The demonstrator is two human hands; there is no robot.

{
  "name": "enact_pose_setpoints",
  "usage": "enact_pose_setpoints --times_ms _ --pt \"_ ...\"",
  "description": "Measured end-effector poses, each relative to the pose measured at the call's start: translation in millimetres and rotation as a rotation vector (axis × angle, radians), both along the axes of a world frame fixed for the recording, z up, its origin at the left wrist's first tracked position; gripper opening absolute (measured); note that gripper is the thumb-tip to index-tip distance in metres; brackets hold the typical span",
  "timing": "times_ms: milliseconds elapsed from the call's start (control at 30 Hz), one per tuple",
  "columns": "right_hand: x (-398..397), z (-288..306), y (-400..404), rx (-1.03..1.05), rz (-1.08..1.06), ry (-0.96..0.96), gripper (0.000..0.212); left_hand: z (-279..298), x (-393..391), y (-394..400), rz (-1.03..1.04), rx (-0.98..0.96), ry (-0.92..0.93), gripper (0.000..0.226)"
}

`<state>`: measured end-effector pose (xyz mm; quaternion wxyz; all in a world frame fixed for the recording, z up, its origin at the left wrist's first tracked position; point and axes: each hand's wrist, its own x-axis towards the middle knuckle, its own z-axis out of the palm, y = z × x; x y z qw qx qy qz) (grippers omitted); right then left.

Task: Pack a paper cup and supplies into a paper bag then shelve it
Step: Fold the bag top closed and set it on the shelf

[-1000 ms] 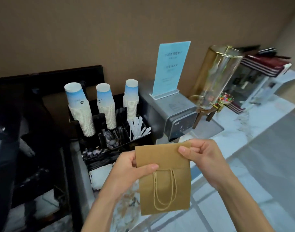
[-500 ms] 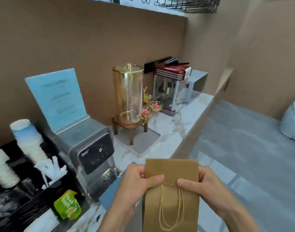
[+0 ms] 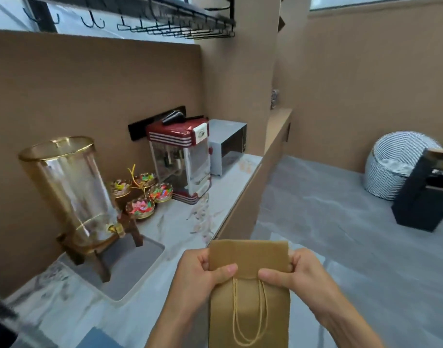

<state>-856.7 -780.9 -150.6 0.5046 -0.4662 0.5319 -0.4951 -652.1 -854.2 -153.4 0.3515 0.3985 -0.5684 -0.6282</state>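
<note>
Both hands, left hand and right hand, still pinch the flat paper bag; view swung right.

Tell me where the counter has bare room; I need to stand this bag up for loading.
Bare marble counter lies between the candy bowls, the popcorn machine and the front edge, ahead of the paper bag. More lies left of the grey tray. Crowded along the wall: glass dispenser, bowls, machine.

Both forearms are extended forward and converge low in the view. The left hand and right hand are held level — fingers curled, thumbs pressed inward toward each other in a pinch.
</note>
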Motion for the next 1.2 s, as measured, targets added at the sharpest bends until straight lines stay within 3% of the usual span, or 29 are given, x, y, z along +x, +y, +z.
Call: enact_pose_setpoints --times_ms 833,1000,1200 --pt "-412 2 -392 -0.076 -0.372 -0.076 0.017 5 -442 -453 -0.270 0.008 0.025 0.017" --pt "-520 -13 -473 -0.096 -0.384 -0.111 0.025 -2 -552 -531 -0.274 0.001 0.039 0.017" --pt "-671 -5 -570 -0.105 -0.346 -0.090 0.021 5 -697 -619 -0.243 0.018 0.067 0.016"
